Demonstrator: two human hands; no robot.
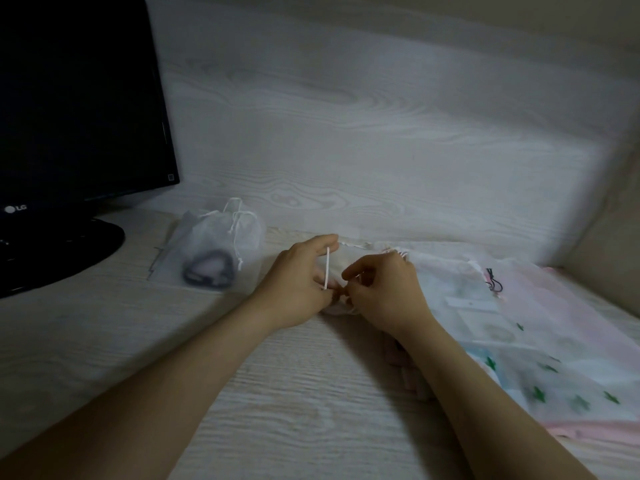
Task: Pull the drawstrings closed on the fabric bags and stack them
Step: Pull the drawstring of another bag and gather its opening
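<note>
Item in hand: one white translucent fabric bag (446, 275), lying on the pale wood-grain counter (277, 393). Its puckered mouth sits between our two hands, and its body runs off to the right and slightly back, so we read the long axis as left to right. Left hand (298, 282): fingers curled round a thin white drawstring cord (327, 268), which stands taut and near upright across them. Right hand (384, 292): just beside the left, fingers curled and pinching at the bag's mouth; whether it holds cord or cloth we cannot tell through the blur. Both hands are at the mouth end, the right lying over the bag's neck. We judge the closing pull must draw the cord leftward, away from the body, while the right hand anchors the mouth. Also present: a small white gauze bag already drawn shut (214, 244), dark ring-shaped contents showing through, near the left hand but apart from it; a loose pile of pink and cactus-print bags (554, 341) at right; a black flat-screen monitor (79, 98) at far left.
</note>
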